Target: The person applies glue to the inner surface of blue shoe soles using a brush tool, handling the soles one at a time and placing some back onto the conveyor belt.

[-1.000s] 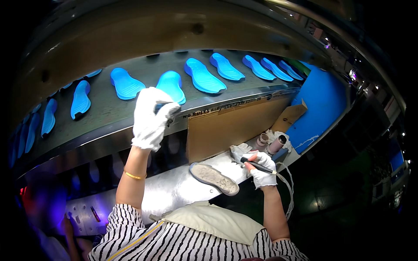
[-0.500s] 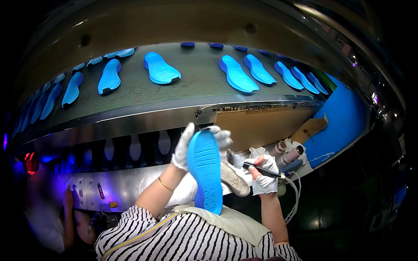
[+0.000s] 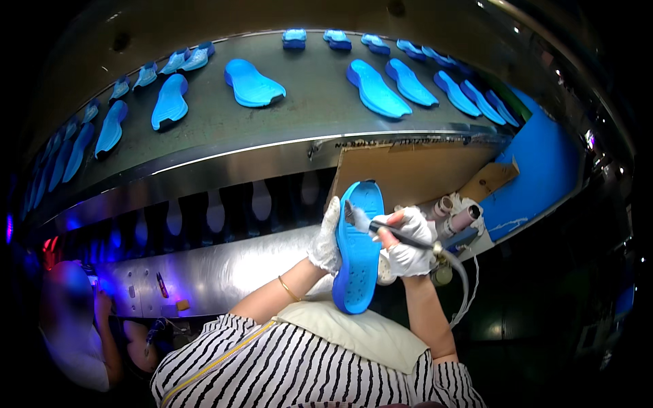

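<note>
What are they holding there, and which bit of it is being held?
The left grip holds a blue shoe sole by its left edge; the right grip holds a brush-like tool by its black handle.

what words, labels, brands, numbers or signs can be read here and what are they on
Along the top edge of the cardboard panel: a row of dark lettering, too small and blurred to read.
Cardboard flap: a dark mark, too small to read.
Held blue sole: no lettering visible.
</note>
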Motion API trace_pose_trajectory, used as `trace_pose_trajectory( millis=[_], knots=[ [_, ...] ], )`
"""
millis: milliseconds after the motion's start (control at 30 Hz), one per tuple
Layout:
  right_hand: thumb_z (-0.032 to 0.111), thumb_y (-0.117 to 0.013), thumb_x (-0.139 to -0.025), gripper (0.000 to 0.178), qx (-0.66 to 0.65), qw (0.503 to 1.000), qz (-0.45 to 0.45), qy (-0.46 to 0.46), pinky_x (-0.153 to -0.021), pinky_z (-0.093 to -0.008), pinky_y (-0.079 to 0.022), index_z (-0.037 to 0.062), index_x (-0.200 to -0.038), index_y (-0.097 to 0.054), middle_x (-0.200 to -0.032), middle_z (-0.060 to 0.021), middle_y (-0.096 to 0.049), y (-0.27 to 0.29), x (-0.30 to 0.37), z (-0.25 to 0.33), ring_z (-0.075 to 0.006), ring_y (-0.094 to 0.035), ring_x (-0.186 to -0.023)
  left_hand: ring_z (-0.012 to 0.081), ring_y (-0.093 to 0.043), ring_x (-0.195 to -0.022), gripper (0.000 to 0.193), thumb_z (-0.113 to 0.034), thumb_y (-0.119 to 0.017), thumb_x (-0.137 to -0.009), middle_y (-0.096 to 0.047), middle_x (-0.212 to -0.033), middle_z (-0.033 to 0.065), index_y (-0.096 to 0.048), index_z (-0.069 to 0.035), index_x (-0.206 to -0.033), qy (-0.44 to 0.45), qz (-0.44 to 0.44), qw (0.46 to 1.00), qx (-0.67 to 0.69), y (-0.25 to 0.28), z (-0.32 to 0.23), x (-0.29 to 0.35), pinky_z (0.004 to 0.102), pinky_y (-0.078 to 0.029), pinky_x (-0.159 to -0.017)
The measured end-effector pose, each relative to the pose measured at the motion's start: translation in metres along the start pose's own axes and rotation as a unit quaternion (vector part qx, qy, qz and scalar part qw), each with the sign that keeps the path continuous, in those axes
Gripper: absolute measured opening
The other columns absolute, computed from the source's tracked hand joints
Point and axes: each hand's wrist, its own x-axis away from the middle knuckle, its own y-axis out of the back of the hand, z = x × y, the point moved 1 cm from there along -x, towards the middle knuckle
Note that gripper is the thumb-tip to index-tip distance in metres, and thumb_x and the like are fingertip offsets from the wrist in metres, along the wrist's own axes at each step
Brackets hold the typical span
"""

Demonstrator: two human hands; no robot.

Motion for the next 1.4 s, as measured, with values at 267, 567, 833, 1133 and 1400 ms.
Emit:
trace_pose_trajectory(
  millis=[267, 567, 833, 1133, 1400],
  knots=[
    [-0.009, -0.068, -0.071, 0.026, 0.099, 0.989, 0.082, 0.07, -0.066, -0.0225, -0.048, 0.0025, -0.089, -0.053, -0.081, -0.007, -0.06, -0.01, 0.025, -0.002, -0.0109, -0.06, -0.071, 0.0272, -0.059, -0.1, 0.077, -0.068, -0.04, -0.084, -0.057, -0.116, 0.016, -0.047, -0.005, -0.127, -0.014, -0.067, 0.998, -0.004, 0.004, -0.002, 0.001, 0.0392, -0.049, -0.089],
    [-0.005, -0.071, -0.068, 0.018, 0.17, 0.978, 0.066, 0.1, -0.065, -0.0267, -0.05, 0.0039, -0.08, -0.06, -0.077, -0.0067, -0.061, -0.005, 0.057, -0.003, -0.0148, -0.061, -0.07, 0.0299, -0.057, -0.106, 0.083, -0.071, -0.033, -0.084, -0.055, -0.122, 0.0173, -0.043, -0.003, -0.131, 0.034, -0.091, 0.993, -0.061, 0.007, -0.006, 0.013, 0.0412, -0.047, -0.093],
    [-0.002, -0.066, -0.075, 0.011, 0.116, 0.992, 0.041, 0.007, -0.067, -0.0237, -0.046, 0.0027, -0.083, -0.06, -0.083, -0.0075, -0.063, 0.028, 0.077, -0.015, -0.011, -0.058, -0.072, 0.0223, -0.051, -0.112, 0.086, -0.074, -0.032, -0.08, -0.049, -0.127, 0.012, -0.039, -0.008, -0.133, 0.089, -0.044, 0.975, -0.201, 0.027, 0.027, 0.041, 0.0375, -0.046, -0.094],
    [-0.006, -0.069, -0.074, 0.017, 0.145, 0.983, 0.076, 0.086, -0.068, -0.0238, -0.05, 0.0029, -0.087, -0.062, -0.086, -0.0089, -0.064, 0.013, 0.057, -0.011, -0.013, -0.062, -0.076, 0.0366, -0.053, -0.112, 0.112, -0.087, -0.04, -0.061, -0.054, -0.12, 0.0181, -0.037, 0.0, -0.132, 0.008, 0.038, 0.999, -0.004, 0.01, 0.007, -0.002, 0.0525, -0.043, -0.096],
    [-0.008, -0.063, -0.076, 0.013, -0.001, 1.0, 0.006, 0.024, -0.061, -0.0235, -0.049, 0.002, -0.083, -0.06, -0.085, -0.0144, -0.065, 0.008, 0.056, -0.007, -0.0144, -0.062, -0.069, 0.0326, -0.055, -0.109, 0.119, -0.087, -0.047, -0.054, -0.055, -0.12, 0.0177, -0.037, 0.002, -0.131, -0.074, 0.153, 0.984, 0.058, -0.006, -0.018, -0.005, 0.0482, -0.037, -0.103]
  ],
)
